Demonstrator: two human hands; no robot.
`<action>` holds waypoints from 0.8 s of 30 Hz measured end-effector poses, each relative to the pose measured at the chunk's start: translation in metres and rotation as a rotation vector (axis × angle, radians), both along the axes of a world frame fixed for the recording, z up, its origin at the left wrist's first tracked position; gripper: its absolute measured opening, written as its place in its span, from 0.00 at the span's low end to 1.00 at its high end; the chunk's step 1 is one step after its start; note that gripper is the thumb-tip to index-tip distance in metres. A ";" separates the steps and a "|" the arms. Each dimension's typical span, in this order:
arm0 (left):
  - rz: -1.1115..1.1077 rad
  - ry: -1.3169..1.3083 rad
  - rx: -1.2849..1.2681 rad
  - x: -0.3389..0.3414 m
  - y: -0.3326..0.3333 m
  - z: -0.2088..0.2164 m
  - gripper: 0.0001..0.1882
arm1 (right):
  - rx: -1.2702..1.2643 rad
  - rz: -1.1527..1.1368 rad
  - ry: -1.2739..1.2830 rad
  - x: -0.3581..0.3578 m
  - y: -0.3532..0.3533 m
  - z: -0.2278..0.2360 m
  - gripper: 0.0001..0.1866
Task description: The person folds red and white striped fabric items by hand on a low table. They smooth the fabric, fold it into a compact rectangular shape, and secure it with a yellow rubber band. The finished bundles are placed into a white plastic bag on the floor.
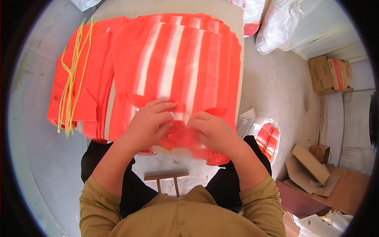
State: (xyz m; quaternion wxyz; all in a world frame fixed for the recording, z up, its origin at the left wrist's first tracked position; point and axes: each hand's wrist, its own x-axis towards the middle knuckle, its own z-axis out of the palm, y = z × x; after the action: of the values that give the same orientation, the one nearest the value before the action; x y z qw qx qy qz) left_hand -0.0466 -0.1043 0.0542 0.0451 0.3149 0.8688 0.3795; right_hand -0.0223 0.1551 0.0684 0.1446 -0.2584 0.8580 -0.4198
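Observation:
A thick stack of thin red sheets with pale stripes lies on the table in front of me; whether they are cloth or plastic I cannot tell. My left hand is closed, thumb and fingers pinching a gathered part of the top sheet near the stack's front. Close beside it on the right, my right hand has curled fingers on the same bunched red material, which is smeared by motion just below. At the left, a folded red pile carries a bundle of long yellow strips across it.
The pale tabletop shows behind the stack. On the floor to the right are a clear bag of red folded goods and white sacks. Cardboard boxes stand farther right, with an opened carton below. A small wooden stand is between my legs.

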 end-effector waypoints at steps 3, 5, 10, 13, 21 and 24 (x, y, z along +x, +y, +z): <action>0.003 0.000 0.007 0.001 -0.001 -0.002 0.07 | 0.079 0.004 0.124 0.001 -0.007 0.005 0.16; 0.003 0.016 0.021 0.001 -0.002 -0.005 0.08 | 0.023 -0.056 0.231 -0.003 -0.010 0.016 0.16; -0.014 0.128 0.025 0.002 -0.003 -0.005 0.13 | -0.030 -0.103 0.333 -0.028 -0.010 0.024 0.12; 0.007 0.149 0.040 0.004 -0.002 -0.004 0.14 | -0.081 -0.161 0.072 -0.035 -0.011 0.010 0.11; 0.007 0.351 -0.079 0.013 -0.007 -0.007 0.13 | -0.180 -0.169 -0.216 -0.045 -0.020 -0.002 0.13; 0.016 0.385 -0.087 0.017 -0.007 -0.009 0.14 | -0.006 -0.086 0.038 -0.049 -0.029 -0.015 0.14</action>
State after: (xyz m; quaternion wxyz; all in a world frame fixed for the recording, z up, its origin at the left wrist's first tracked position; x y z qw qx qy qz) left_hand -0.0293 -0.1118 0.0451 -0.1115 0.3727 0.8793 0.2747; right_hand -0.0715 0.1262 0.0533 0.1093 -0.2297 0.8696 -0.4233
